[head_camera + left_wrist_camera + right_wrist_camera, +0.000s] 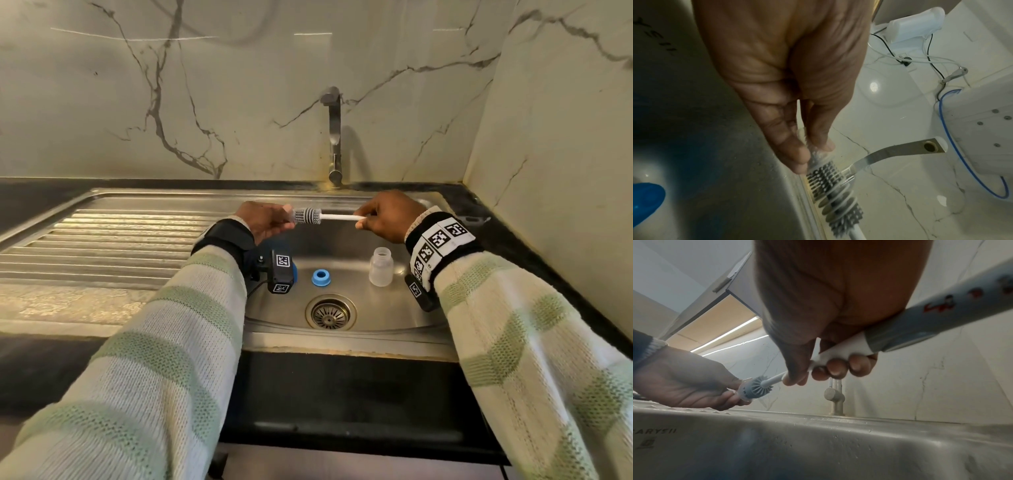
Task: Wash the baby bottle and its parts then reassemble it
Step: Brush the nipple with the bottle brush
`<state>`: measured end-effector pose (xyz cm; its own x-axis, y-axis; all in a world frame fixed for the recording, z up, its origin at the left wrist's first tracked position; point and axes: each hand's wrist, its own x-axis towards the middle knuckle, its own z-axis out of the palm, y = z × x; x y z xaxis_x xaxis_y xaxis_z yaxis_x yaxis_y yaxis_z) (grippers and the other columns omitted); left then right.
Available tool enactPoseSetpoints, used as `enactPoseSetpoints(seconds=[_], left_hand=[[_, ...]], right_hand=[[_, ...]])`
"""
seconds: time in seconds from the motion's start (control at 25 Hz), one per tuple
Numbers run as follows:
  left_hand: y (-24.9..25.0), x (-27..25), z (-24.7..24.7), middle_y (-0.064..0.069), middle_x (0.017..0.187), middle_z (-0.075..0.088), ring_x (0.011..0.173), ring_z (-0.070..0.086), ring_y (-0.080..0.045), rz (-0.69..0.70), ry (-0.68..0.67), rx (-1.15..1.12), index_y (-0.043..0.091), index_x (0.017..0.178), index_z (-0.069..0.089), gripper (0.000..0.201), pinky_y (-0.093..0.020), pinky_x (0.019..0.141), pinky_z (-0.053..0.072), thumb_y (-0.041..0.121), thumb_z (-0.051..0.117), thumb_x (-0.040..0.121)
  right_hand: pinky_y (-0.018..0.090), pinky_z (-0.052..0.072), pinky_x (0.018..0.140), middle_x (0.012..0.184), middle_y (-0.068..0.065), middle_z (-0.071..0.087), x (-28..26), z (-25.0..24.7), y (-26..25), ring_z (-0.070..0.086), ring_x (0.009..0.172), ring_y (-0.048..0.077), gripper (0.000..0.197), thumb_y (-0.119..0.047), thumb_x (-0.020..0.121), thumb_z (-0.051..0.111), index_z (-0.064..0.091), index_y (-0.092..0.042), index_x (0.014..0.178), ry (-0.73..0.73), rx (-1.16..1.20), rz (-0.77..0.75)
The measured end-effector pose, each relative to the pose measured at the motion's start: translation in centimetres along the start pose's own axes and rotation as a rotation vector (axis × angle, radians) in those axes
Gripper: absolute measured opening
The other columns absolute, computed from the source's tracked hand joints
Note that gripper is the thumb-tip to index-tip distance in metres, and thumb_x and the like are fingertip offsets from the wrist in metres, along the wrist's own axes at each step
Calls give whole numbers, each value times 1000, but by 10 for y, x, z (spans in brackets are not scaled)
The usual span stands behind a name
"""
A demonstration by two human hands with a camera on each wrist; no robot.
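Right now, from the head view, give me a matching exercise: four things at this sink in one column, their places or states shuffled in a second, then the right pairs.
Things:
1. bottle brush
2. clear nipple
3. blue ring
4. bottle body

Places or states:
A. upright on the sink floor, right of the drain
B. pinched in the left hand, on the brush tip
C. lying on the sink floor, left of the bottle body
D. handle gripped by the right hand, held level

Pairs: 1-D, 2-B, 3-C, 4-A
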<state>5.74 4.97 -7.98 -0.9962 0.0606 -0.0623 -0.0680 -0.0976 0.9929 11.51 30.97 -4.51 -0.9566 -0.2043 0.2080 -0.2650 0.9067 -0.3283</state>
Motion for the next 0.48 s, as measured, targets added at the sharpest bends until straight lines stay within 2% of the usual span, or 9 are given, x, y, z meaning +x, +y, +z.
enactPoseSetpoints(seconds=[0.08,0.16,0.32,0.4,0.48], left_hand=[[0,-3,0,-14,84,66,70,64,-16,-55,-8,19,-3,90,65,11,-17,63,58,6,62,94],[1,-3,3,-13,82,65,67,61,-12,-39,-31,21,-3,90,64,10,-15,63,57,4,59,96],[5,2,10,-6,78,68,61,63,-9,184,-45,17,-5,106,66,14,-17,69,56,0,57,96],[6,4,10,0,72,71,62,61,-10,269,-65,94,2,102,70,13,-21,73,57,0,60,94],[2,5,10,-1,72,70,63,58,-14,284,-98,122,6,100,71,12,-23,72,56,2,61,94]], right_hand=[[30,46,95,119,2,69,-2,-3,-4,63,105,21,31,-32,90,67,70,-21,119,20,-44,-18],[30,46,92,117,2,70,-4,-6,-7,63,102,22,30,-31,92,65,70,-21,119,44,-74,-40],[28,44,81,99,-1,71,-7,-11,-7,59,85,18,25,-31,96,55,74,-21,108,115,-17,-48],[30,43,76,90,2,68,-5,-10,-7,58,82,21,25,-29,96,52,74,-18,98,61,-7,-42],[30,42,72,80,4,65,-4,-8,-7,59,78,25,24,-27,96,50,68,-16,85,25,-48,-37]])
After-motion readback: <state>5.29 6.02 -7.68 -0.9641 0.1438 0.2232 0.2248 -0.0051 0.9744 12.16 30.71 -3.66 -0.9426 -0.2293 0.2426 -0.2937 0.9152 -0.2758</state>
